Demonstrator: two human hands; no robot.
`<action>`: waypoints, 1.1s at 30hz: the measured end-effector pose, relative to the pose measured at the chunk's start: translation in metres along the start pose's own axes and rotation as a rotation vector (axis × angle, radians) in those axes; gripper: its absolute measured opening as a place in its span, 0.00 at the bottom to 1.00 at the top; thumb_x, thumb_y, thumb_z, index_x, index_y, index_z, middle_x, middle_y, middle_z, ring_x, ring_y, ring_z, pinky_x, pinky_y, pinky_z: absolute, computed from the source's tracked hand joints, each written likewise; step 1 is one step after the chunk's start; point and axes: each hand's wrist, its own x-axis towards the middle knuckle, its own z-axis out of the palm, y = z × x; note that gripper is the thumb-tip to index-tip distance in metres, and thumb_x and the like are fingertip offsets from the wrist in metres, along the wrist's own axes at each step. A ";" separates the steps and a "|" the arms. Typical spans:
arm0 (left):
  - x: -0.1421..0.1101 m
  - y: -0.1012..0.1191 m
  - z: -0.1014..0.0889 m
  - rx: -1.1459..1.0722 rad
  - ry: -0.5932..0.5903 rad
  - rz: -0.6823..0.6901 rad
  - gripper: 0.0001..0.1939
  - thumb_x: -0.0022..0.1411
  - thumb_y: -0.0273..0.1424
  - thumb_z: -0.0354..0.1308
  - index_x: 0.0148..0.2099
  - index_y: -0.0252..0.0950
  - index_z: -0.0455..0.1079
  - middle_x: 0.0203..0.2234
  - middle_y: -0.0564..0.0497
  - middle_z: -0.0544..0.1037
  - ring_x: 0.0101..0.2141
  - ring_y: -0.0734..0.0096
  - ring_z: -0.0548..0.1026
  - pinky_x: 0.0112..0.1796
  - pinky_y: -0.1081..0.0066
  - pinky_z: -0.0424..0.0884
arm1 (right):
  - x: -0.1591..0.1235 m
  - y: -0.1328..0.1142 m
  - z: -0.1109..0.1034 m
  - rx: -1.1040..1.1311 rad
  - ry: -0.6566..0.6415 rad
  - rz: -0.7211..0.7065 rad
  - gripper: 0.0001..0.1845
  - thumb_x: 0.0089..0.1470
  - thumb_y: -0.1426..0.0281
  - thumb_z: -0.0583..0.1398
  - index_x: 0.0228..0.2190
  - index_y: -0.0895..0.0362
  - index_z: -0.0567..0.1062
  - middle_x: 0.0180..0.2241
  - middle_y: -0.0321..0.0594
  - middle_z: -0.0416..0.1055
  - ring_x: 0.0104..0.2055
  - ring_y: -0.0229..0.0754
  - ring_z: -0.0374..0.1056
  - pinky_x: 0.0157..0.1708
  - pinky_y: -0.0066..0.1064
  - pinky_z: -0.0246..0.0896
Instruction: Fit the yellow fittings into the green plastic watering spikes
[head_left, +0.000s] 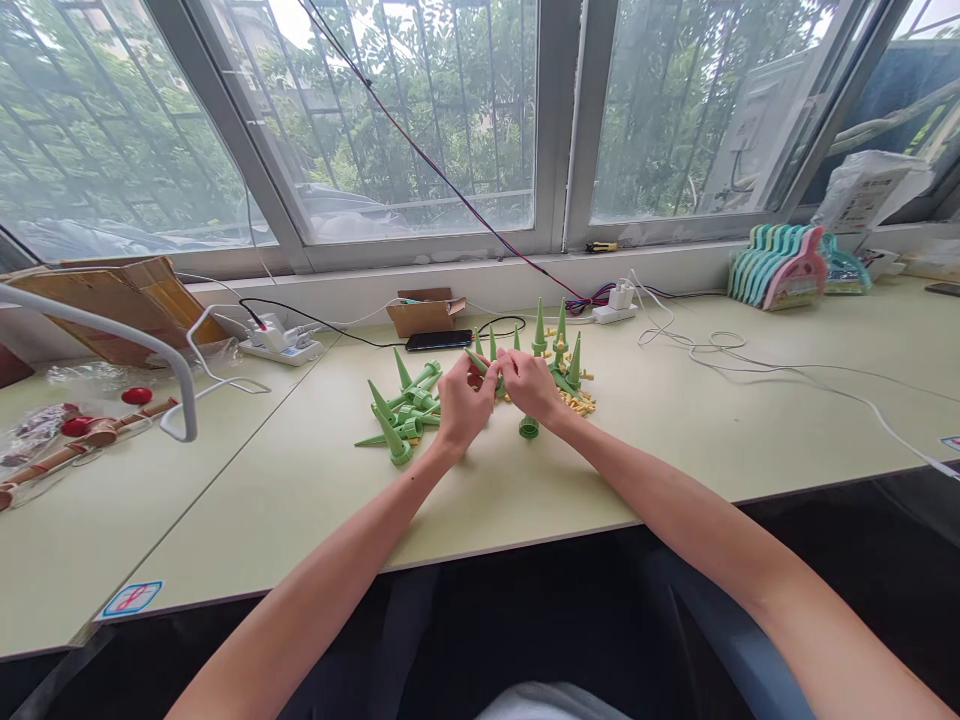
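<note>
- Bare forearms (322, 585) are stretched forward from the bottom corners over a pale desk (285, 520), with grey cloth (551, 702) seen between them at the bottom edge.
- Both hands are brought together above the middle of the desk.
- Left hand (465, 402): the fingers are curled in, and a tilted green spike (477, 360) is pinched by them.
- Right hand (531, 385): the thumb and fingers are drawn together beside the left fingertips; whether a small piece is gripped cannot be told.
- To the left of the hands, a pile of green spikes (405, 412) is spread, some stood upright, others laid flat.
- Behind and to the right, upright spikes (539, 330) are grouped, and small yellow pieces (583, 404) are heaped beside the right hand.
- Just below the right hand, a round green cap (529, 429) is set on the desk.
- Behind the pile, a black phone (439, 341) is laid near a small cardboard box (426, 318).
- At the far right, coloured hangers (776, 270) are lined up below the windows (705, 110).
</note>
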 end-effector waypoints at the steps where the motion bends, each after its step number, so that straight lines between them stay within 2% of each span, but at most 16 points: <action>1: 0.000 0.000 0.000 -0.003 -0.001 0.002 0.10 0.60 0.39 0.59 0.34 0.38 0.67 0.23 0.55 0.73 0.20 0.76 0.70 0.22 0.75 0.66 | 0.000 0.000 0.000 0.010 -0.007 -0.002 0.22 0.66 0.59 0.46 0.27 0.54 0.70 0.27 0.40 0.72 0.30 0.40 0.64 0.28 0.28 0.47; 7: 0.000 0.000 0.000 -0.029 -0.022 0.000 0.11 0.60 0.39 0.59 0.34 0.38 0.66 0.23 0.56 0.72 0.18 0.76 0.71 0.21 0.74 0.66 | -0.001 -0.001 -0.002 0.036 -0.029 -0.027 0.27 0.67 0.56 0.44 0.27 0.55 0.72 0.25 0.39 0.71 0.28 0.40 0.63 0.29 0.28 0.47; 15: 0.000 -0.001 0.000 -0.009 -0.055 -0.012 0.10 0.61 0.38 0.59 0.33 0.38 0.66 0.21 0.56 0.71 0.16 0.75 0.71 0.20 0.73 0.66 | 0.000 -0.001 -0.002 0.017 -0.040 -0.028 0.26 0.67 0.57 0.44 0.27 0.55 0.73 0.26 0.39 0.71 0.29 0.40 0.63 0.29 0.28 0.46; 19: 0.000 -0.003 0.000 -0.005 -0.090 -0.020 0.09 0.60 0.37 0.59 0.33 0.38 0.66 0.19 0.56 0.71 0.15 0.74 0.71 0.19 0.73 0.66 | 0.000 0.002 -0.001 0.001 -0.043 -0.025 0.26 0.67 0.58 0.44 0.25 0.55 0.71 0.26 0.40 0.71 0.30 0.41 0.63 0.29 0.29 0.46; 25: -0.001 -0.002 0.000 0.004 -0.146 -0.032 0.09 0.61 0.36 0.58 0.32 0.38 0.64 0.15 0.57 0.70 0.14 0.72 0.70 0.19 0.72 0.66 | 0.000 0.003 -0.001 0.038 -0.053 0.000 0.29 0.67 0.52 0.43 0.22 0.54 0.67 0.23 0.39 0.69 0.26 0.40 0.61 0.28 0.29 0.46; 29: -0.002 0.000 0.000 0.018 -0.146 -0.029 0.08 0.62 0.36 0.56 0.33 0.38 0.64 0.17 0.57 0.71 0.15 0.73 0.71 0.20 0.73 0.67 | 0.001 0.002 -0.002 0.025 -0.058 -0.019 0.29 0.67 0.52 0.43 0.22 0.55 0.66 0.23 0.38 0.69 0.27 0.39 0.61 0.28 0.29 0.46; 33: -0.003 0.001 0.000 0.058 -0.145 -0.048 0.09 0.60 0.33 0.55 0.30 0.38 0.60 0.19 0.57 0.71 0.17 0.74 0.73 0.22 0.74 0.67 | 0.001 0.002 -0.002 -0.029 -0.074 0.002 0.29 0.65 0.50 0.45 0.22 0.55 0.66 0.22 0.37 0.67 0.26 0.38 0.62 0.28 0.28 0.47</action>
